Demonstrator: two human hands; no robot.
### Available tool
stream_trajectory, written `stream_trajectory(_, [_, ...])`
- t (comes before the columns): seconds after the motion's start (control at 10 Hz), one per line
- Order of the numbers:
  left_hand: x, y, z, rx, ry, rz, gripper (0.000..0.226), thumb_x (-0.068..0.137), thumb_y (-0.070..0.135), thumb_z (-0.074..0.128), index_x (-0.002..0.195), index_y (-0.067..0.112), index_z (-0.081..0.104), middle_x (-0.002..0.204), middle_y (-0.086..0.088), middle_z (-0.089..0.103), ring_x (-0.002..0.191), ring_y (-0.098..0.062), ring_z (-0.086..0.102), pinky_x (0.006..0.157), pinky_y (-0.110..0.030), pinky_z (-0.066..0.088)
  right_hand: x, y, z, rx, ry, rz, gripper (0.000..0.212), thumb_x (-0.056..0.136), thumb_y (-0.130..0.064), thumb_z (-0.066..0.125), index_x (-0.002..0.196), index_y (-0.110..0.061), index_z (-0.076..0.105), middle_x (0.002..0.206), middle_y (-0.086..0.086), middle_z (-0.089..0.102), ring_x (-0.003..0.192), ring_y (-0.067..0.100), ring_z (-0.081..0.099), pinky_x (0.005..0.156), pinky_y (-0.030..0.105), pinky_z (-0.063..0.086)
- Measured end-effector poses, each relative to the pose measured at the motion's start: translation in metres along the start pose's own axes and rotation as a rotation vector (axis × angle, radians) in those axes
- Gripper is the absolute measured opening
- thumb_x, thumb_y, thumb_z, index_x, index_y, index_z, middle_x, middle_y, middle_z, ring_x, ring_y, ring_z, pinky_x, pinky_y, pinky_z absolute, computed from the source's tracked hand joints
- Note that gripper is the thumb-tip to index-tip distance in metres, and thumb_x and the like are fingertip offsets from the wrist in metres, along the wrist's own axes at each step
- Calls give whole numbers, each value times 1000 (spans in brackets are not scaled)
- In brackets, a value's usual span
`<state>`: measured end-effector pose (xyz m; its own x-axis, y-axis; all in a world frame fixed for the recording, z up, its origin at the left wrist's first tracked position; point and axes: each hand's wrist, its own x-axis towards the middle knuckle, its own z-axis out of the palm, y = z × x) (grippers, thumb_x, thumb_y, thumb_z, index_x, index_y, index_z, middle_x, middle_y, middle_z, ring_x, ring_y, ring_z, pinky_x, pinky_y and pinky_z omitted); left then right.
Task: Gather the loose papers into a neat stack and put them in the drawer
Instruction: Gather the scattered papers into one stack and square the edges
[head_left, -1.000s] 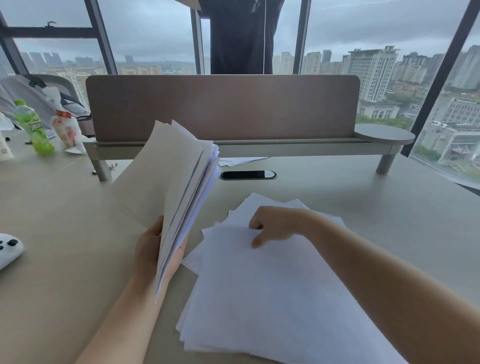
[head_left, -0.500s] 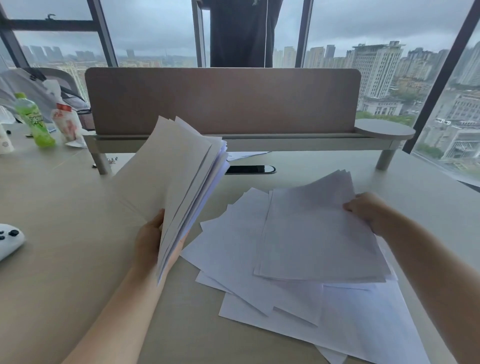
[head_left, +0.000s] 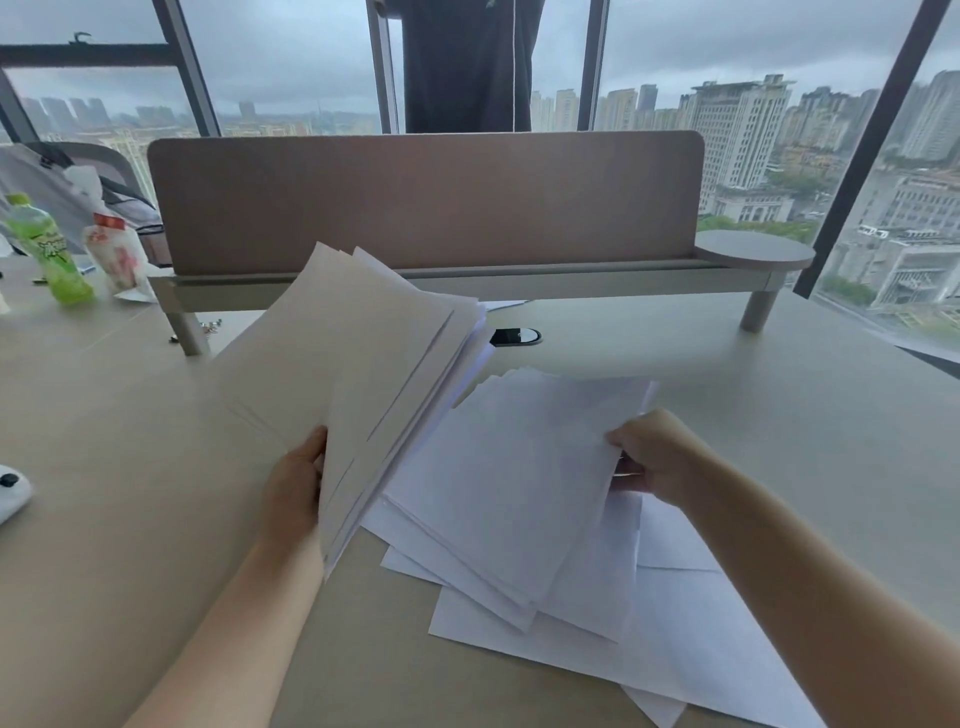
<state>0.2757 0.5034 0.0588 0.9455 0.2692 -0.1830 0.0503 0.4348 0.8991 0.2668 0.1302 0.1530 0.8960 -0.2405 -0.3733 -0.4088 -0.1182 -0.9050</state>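
Grey towers fill the windows behind a smooth beige bench (head_left: 779, 415), where the left hand (head_left: 293, 488) clamps a gathered sheaf (head_left: 363, 364) tilted on edge, apparently to receive more. The right hand (head_left: 654, 457) pinches several thin white sheets (head_left: 519, 467) lifted off the loose papers (head_left: 675, 639) fanned below. No drawer in sight.

Head view, looking down over desk (head_left: 779, 415)
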Motion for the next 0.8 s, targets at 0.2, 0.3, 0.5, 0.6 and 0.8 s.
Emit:
stream_trajectory(0.2, [-14,6,8,126,-47,84,32,86,42,70,106,16,73,114,-10,71,98,-19,72,85,-30,58,2,5,-6,6,61,-28,21,88,5,55,106,3,66,93,18,68,85,32,66,86,47,60])
stream_trajectory(0.3, [-15,6,9,137,-37,51,23,86,42,72,95,21,68,108,-6,64,88,-26,63,73,-21,55,-1,3,-4,41,68,-22,22,85,5,55,104,0,67,91,16,67,88,30,64,89,45,56])
stream_trajectory(0.5, [-43,11,26,104,-115,-36,35,97,41,53,96,11,71,94,-10,76,77,-19,73,73,-24,58,-3,1,15,263,123,-53,15,72,-8,68,83,2,70,90,12,66,80,26,59,83,46,54])
stream_trajectory(0.6, [-82,37,57,159,-112,-29,40,105,30,42,78,10,64,42,5,60,33,-6,55,34,-10,39,-10,1,29,373,96,-45,32,68,-10,74,98,-4,72,101,17,73,89,35,72,82,52,59])
stream_trajectory(0.8, [-47,19,29,117,-150,-34,37,95,40,56,71,20,76,63,-1,70,66,-21,68,60,-19,55,-23,17,49,276,-22,90,39,69,-5,73,106,-3,62,103,19,70,92,36,69,83,57,57])
